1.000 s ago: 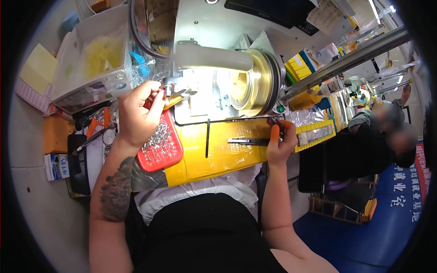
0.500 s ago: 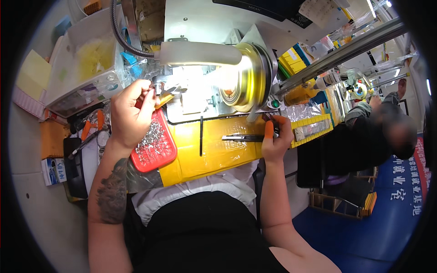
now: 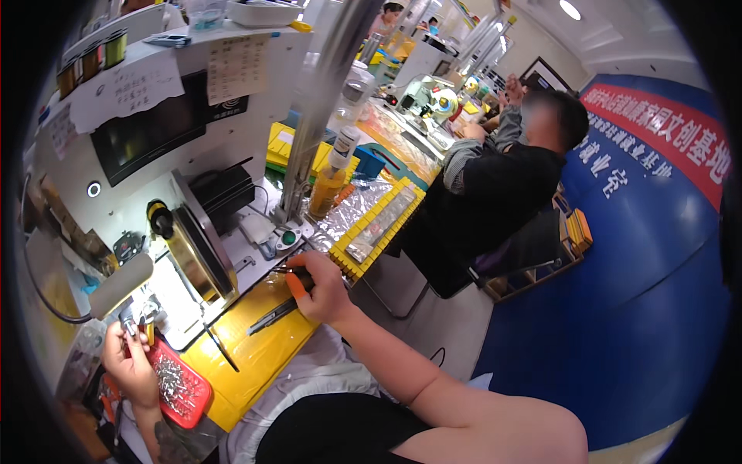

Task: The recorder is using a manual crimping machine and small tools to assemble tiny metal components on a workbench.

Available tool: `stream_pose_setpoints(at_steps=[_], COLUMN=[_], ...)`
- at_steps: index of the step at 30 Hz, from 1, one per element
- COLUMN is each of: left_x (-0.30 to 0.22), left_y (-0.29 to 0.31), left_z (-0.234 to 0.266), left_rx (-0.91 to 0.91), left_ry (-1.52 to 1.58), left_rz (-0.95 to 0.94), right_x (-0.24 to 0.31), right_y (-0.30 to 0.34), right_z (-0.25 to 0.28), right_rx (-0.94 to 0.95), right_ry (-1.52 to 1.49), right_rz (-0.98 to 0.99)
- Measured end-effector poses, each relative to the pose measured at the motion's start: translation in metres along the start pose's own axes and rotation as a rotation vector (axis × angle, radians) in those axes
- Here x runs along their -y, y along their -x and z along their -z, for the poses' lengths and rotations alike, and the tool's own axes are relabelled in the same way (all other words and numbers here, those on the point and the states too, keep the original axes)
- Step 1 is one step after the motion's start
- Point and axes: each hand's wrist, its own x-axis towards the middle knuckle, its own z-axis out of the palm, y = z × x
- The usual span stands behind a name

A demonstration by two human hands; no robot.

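My left hand (image 3: pixel 130 365) is closed in a pinch on a small shiny metal part (image 3: pixel 129 328), held at the near edge of the lit machine bed. Just below that hand lies a red tray (image 3: pixel 202 400) of many small metal pieces. My right hand (image 3: pixel 323 288), with an orange cover on one finger, is closed around a slim dark tool (image 3: pixel 303 276); its kind is unclear. Beneath the right hand a grey and black utility knife (image 3: pixel 272 315) rests on a yellow taped pad (image 3: pixel 259 363). A thin black stick (image 3: pixel 222 347) lies between the hands.
A lamp arm (image 3: pixel 122 286) and a round gold-rimmed machine part (image 3: pixel 189 259) stand above the work spot. Right of the machine are a metal post (image 3: pixel 309 131), an orange-filled bottle (image 3: pixel 328 185) and a yellow notched rack (image 3: pixel 379 228). Another person (image 3: pixel 502 201) sits beyond, to the right.
The whole view has swung to the right, so the bench now appears at the lower left. Both hands keep their grips, with little visible movement relative to the machine.
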Motion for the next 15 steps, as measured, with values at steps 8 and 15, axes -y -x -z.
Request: stream_pose_setpoints(at_steps=[8,15], left_x=[-0.002,-0.002], left_y=[-0.007,-0.009], left_z=[0.003,0.013], left_rx=[0.026,0.009], left_ry=[0.018,-0.016], left_rz=[0.016,0.065], right_x=[0.001,0.002], right_y=[-0.006,-0.007], right_z=[-0.001,-0.004], right_rx=[-0.014,-0.046], right_ry=[0.002,-0.02], right_rz=[0.046,-0.003])
